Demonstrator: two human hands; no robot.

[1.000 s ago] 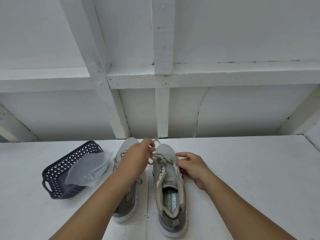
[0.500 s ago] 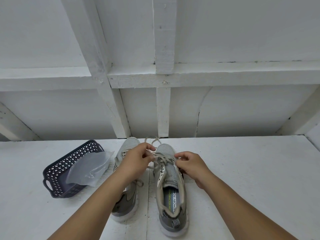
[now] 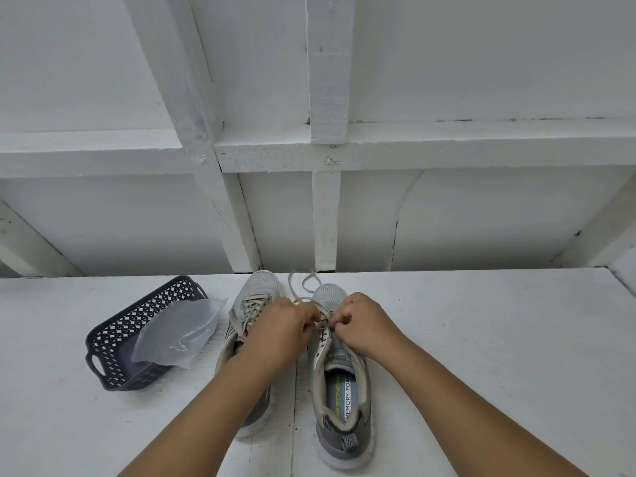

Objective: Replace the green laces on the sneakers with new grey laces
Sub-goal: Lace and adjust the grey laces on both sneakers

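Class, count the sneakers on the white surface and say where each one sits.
2. The left sneaker lies beside the basket, partly under the left forearm; the right sneaker lies alongside it, both hands at its laces.

2 bare forearms, no sleeves in sight, left hand (image 3: 280, 327) and right hand (image 3: 366, 325) both bare too, no gloves, rings, watch or wristbands showing

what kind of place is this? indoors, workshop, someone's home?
Hard to say; probably a home utility or storage spot. A white-painted board surface backs onto a white timber-framed wall. A dark plastic basket and two sneakers sit on it; no tools in view.
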